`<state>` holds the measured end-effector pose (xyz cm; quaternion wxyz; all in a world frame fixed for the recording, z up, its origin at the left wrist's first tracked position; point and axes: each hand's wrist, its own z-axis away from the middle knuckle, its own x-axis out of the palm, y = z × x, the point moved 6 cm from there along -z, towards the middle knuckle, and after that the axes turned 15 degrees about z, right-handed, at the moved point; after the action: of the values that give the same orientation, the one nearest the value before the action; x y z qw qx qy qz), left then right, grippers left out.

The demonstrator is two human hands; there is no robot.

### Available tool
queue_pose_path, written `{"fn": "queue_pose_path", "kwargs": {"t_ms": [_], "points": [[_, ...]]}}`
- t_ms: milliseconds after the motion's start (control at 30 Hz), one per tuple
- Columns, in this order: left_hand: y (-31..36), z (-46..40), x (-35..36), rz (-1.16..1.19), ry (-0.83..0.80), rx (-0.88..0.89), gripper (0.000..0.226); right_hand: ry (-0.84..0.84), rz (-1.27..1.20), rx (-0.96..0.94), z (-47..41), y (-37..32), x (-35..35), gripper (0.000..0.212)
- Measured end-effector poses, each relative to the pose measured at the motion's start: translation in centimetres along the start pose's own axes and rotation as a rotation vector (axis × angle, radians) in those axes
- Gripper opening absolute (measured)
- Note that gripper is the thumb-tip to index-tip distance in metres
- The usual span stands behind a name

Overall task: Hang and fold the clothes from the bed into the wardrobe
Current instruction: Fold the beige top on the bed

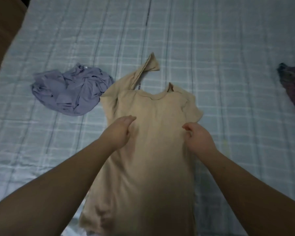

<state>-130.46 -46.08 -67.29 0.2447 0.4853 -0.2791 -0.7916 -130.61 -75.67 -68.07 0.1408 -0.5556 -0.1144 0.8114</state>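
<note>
On the pale blue checked bed (211, 48), your flat left hand (121, 132) presses the beige cotton T-shirt (152, 150); your right hand (198, 137) pinches it.

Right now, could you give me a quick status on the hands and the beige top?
Left hand open, flat on beige top. Right hand pinching it. Top spread on bed, unfolded. Nothing in the way.

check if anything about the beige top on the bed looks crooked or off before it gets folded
The beige top lies mostly flat, but its left sleeve sticks up and twists away from the neckline, while the right sleeve is bunched. Beside it, the lavender garment is a crumpled heap, not yet folded.
</note>
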Motion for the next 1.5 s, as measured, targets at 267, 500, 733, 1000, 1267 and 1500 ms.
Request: {"fn": "queue_pose_path", "kwargs": {"t_ms": [267, 500, 733, 1000, 1267, 1500], "points": [[-4.5, -16.0, -1.6, -0.075, 0.128, 0.19, 0.049, 0.304, 0.054, -0.216, -14.2, -2.1, 1.6, 0.034], [-5.6, -20.6, -1.5, -0.219, 0.157, 0.112, 0.037, 0.126, 0.428, -0.014, -18.2, -0.1, 2.4, 0.034], [-2.0, -17.9, 0.1, -0.241, 0.371, 0.264, 0.036, 0.084, 0.004, 0.2, -20.3, 2.5, 0.5, 0.039], [4.5, -12.6, 8.9, 0.047, 0.128, 0.441, 0.048, 0.188, -0.125, 0.427, -15.6, 5.1, -3.2, 0.023], [12.9, -10.5, 14.7, 0.079, 0.193, 0.414, 0.053, 0.443, -0.843, 0.712, -4.0, 18.8, -6.4, 0.02], [18.0, -9.9, 23.9, -0.094, 0.132, 0.343, 0.056, 0.403, -1.054, 0.857, 3.5, 27.5, -0.7, 0.038]]}}
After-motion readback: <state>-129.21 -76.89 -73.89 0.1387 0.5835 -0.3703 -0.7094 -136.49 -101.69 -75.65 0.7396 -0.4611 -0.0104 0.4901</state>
